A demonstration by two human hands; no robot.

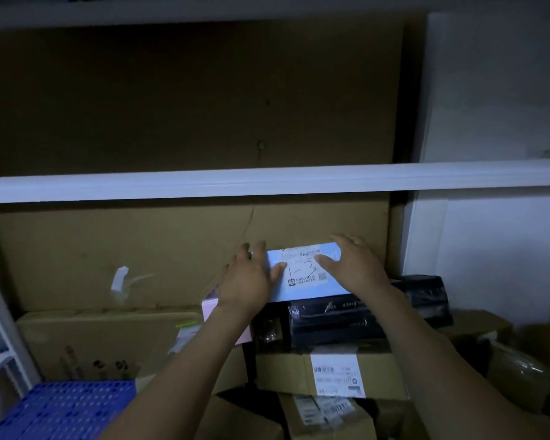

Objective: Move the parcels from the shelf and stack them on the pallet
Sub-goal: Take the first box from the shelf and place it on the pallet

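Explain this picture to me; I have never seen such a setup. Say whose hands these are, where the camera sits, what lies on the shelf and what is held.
There is no machine here: a person works bare-handed, and the single camera sits on their head, looking forward and down. The left hand and right hand grip the two ends of a pale flat parcel with a white label marked 1-3, thumbs on its near face. It lies on top of a black plastic-wrapped parcel, under the white shelf board. Beside it is a pink box; below is a brown cardboard box with a white label. The blue plastic grid at lower left is probably the pallet.
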